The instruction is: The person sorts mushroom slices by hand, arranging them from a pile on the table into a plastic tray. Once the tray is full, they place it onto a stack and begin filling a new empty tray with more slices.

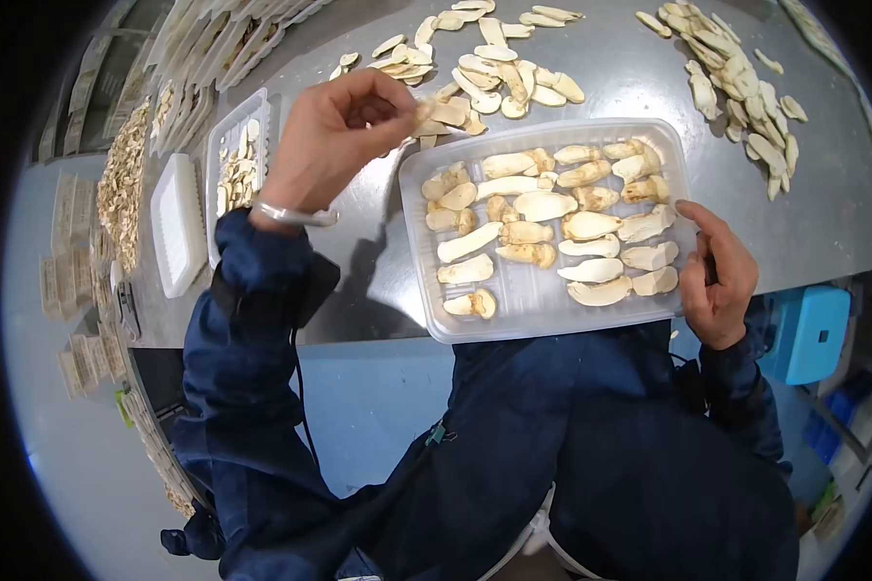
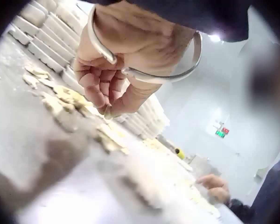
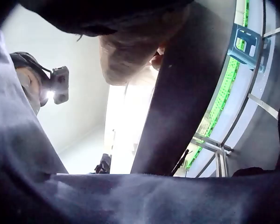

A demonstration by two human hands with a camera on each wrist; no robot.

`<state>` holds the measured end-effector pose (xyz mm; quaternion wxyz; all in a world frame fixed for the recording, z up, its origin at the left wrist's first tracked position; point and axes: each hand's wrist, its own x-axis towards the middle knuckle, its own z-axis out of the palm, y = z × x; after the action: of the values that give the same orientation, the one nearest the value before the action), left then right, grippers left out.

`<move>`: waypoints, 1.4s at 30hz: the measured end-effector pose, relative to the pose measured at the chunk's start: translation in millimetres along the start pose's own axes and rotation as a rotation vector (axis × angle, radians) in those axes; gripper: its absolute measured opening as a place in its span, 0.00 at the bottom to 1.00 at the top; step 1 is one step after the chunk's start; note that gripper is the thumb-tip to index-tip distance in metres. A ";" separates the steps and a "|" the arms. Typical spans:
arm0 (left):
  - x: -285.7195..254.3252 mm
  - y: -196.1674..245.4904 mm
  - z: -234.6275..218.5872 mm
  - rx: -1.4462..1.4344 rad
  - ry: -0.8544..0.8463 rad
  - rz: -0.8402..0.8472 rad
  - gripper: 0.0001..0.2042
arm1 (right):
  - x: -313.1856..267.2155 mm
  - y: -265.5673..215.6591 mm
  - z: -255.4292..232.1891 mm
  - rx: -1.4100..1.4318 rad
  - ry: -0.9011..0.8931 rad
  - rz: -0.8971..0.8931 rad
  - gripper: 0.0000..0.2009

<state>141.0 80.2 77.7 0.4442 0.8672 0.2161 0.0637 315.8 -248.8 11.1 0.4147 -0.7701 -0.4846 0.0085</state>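
My left hand [image 1: 334,136] is raised over the far left corner of a clear plastic tray [image 1: 683,179]. Its thumb and fingertips pinch a pale mushroom slice [image 2: 108,112], mostly hidden by the fingers. Lengthwise mushroom slices [image 1: 545,205] lie in columns in the tray, with a bare patch of ribbed floor at the near middle. At the tray's right edge, my right hand [image 1: 722,276] grips the rim with curled fingers. The tray sits at the table's near edge, against the dark blue clothing. In the right wrist view the right hand [image 3: 126,56] is partly dark.
Loose mushroom slices [image 1: 494,73] lie beyond the tray, and another pile [image 1: 741,92] is at the far right of the metal table [image 1: 610,73]. Left are a tray of small pieces [image 1: 213,145], a white tray [image 1: 176,223] and stacked trays [image 1: 213,39]. A blue bin [image 1: 812,334] stands below right.
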 end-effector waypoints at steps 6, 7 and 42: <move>-51.0 52.4 53.8 -0.027 -0.378 0.090 0.04 | 0.4 -2.2 0.5 -0.003 -0.006 0.006 0.22; -53.5 53.7 59.6 0.019 -0.388 0.125 0.04 | 0.9 -1.3 0.8 -0.001 -0.003 -0.007 0.22; 35.4 -103.4 -65.9 0.481 0.349 -0.138 0.13 | 3.8 -2.8 0.2 -0.010 0.005 -0.030 0.23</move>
<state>120.0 197.3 31.8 0.1857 0.9066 0.3564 0.1283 315.6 -245.2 14.2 0.4120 -0.7648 -0.4954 -0.0020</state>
